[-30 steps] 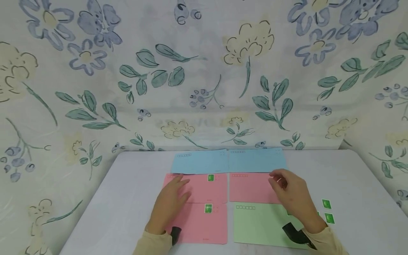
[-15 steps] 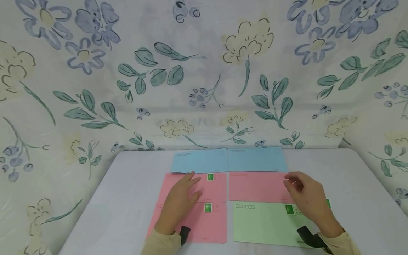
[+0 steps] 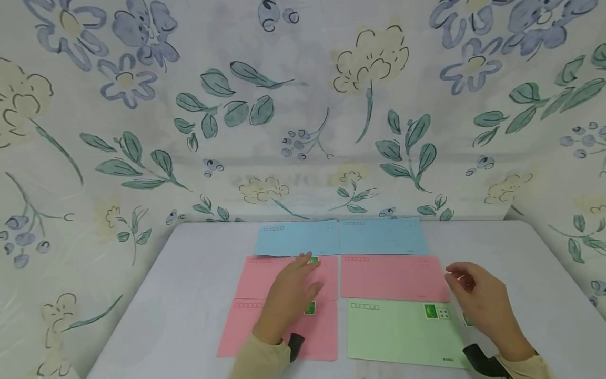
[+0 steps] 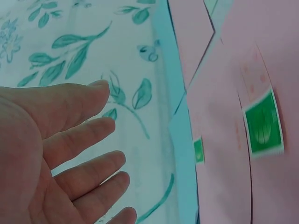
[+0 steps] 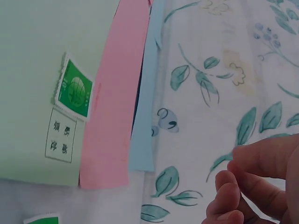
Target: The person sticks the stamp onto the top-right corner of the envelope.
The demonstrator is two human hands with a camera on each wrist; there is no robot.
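Note:
My left hand (image 3: pixel 290 297) hovers with spread, relaxed fingers over two pink envelopes (image 3: pixel 326 284) on the left, holding nothing. Each of these envelopes bears a green stamp (image 3: pixel 310 308), partly hidden by the hand in the head view. My right hand (image 3: pixel 483 297) is just off the right end of another pink envelope (image 3: pixel 390 278), which has no stamp. Its fingers are loosely curled, thumb near index finger, and nothing shows between them in the right wrist view. Below lies a green envelope (image 3: pixel 397 334) with a green stamp (image 5: pixel 74 89) beside a printed box. One loose stamp (image 3: pixel 468 320) is half hidden by the right hand.
Two blue envelopes (image 3: pixel 383 238) lie side by side at the back of the white table (image 3: pixel 180 295). Behind them hangs a flowered cloth (image 3: pixel 303 105). Another loose stamp's edge (image 5: pixel 43 220) shows at the bottom of the right wrist view.
Both hands have moved right: the left across the pink envelopes, the right off the unstamped pink envelope to beyond its right end. The green envelope's stamp has come into view.

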